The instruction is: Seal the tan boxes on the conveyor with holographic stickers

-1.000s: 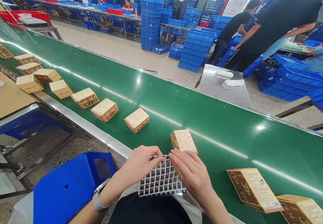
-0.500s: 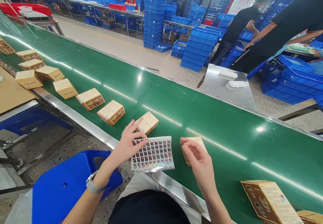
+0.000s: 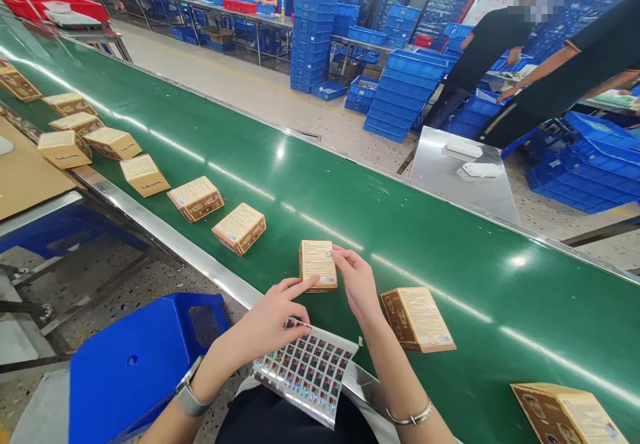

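Between the thumb and bent fingers of the left hand (image 3: 275, 319), one sheet of stickers (image 3: 306, 369) is gripped by its upper edge, curving over the belt's metal rim above the lap; that hand's forefinger reaches out onto one carton (image 3: 319, 262). The right hand (image 3: 356, 281) has thumb and forefinger brought together at the carton's upper right edge, where one small sticker (image 3: 329, 254) shows; I cannot tell whether they pinch it or only touch it. One watch (image 3: 189, 396) is on the left wrist, one bangle (image 3: 413, 419) on the right. The carton lies on the green belt (image 3: 240, 141), one of eleven I count: two to its right, eight to its left. One blue stool (image 3: 125, 377) stands at the near left. Across the belt, two white pieces (image 3: 464, 149) lie on one metal table (image 3: 445, 181).
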A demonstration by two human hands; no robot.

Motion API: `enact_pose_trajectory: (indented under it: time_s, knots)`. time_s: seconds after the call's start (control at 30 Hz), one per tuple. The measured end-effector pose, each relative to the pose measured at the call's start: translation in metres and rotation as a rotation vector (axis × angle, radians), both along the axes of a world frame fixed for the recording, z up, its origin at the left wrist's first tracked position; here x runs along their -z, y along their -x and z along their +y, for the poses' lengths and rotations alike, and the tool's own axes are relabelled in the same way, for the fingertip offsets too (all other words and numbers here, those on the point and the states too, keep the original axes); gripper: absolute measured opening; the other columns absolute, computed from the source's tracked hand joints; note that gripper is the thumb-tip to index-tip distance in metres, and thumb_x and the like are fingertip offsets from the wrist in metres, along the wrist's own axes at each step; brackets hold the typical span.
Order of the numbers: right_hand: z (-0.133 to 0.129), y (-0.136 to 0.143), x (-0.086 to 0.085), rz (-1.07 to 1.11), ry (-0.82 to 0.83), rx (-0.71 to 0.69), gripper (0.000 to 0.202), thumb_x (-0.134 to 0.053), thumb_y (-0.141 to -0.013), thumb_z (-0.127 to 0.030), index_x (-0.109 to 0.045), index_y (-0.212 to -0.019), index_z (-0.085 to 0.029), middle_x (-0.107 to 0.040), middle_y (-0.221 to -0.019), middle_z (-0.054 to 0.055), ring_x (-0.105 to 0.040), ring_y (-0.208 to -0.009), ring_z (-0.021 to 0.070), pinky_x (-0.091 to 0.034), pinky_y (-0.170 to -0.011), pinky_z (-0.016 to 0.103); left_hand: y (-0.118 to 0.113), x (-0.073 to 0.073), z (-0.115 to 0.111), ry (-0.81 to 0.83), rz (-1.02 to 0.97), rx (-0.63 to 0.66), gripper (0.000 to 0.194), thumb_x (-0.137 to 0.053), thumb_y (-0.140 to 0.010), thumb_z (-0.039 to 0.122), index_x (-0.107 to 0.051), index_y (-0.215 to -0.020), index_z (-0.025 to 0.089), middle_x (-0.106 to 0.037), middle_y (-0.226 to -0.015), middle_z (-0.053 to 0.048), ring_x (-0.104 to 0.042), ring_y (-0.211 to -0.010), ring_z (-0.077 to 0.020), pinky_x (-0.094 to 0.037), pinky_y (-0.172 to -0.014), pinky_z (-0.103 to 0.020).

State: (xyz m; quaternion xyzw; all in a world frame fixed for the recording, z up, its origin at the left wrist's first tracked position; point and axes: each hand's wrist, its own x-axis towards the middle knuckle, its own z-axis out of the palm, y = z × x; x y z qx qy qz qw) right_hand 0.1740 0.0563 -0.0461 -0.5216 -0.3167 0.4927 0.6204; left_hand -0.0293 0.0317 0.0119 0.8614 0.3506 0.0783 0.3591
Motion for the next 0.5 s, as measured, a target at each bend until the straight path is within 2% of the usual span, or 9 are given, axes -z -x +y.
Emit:
enact_pose_trajectory:
  time_s: [0.13, 0.33, 0.5]
  knots:
    - [-0.01, 0.005, 0.004, -0.022, 0.013, 0.077, 0.031, -0.071, -0.078, -0.047, -0.063, -0.08, -0.017, -0.067, -0.126, 0.016, -0.068, -0.109, 0.0278, -0.056, -0.089, 0.041, -0.003, 0.003, -0.006, 0.036, 0.025, 0.049, 0.012, -0.069, -0.083, 0.016, -0.074, -0.074, 0.022, -0.02, -0.165, 0.008, -0.031, -0.145, -0.0345, -0.038, -0.112, -0.051]
    - [-0.023, 0.006, 0.007, -0.154, 0.014, 0.163, 0.033, -0.067, -0.083, -0.049, -0.062, -0.084, -0.017, -0.067, -0.124, 0.017, -0.07, -0.101, 0.0271, -0.058, -0.078, 0.038, -0.01, 0.001, -0.01, 0.046, 0.051, 0.092, 0.012, -0.069, -0.083, 0.016, -0.074, -0.074, 0.022, -0.018, -0.165, 0.009, -0.033, -0.145, -0.0345, -0.039, -0.111, -0.05]
    - [-0.032, -0.001, 0.006, -0.367, 0.026, 0.235, 0.031, -0.067, -0.082, -0.049, -0.062, -0.085, -0.018, -0.071, -0.108, 0.014, -0.067, -0.098, 0.0262, -0.054, -0.084, 0.041, -0.02, 0.002, -0.013, 0.043, 0.057, 0.122, 0.013, -0.069, -0.081, 0.013, -0.074, -0.072, 0.02, -0.022, -0.164, 0.005, -0.036, -0.143, -0.0354, -0.039, -0.111, -0.051]
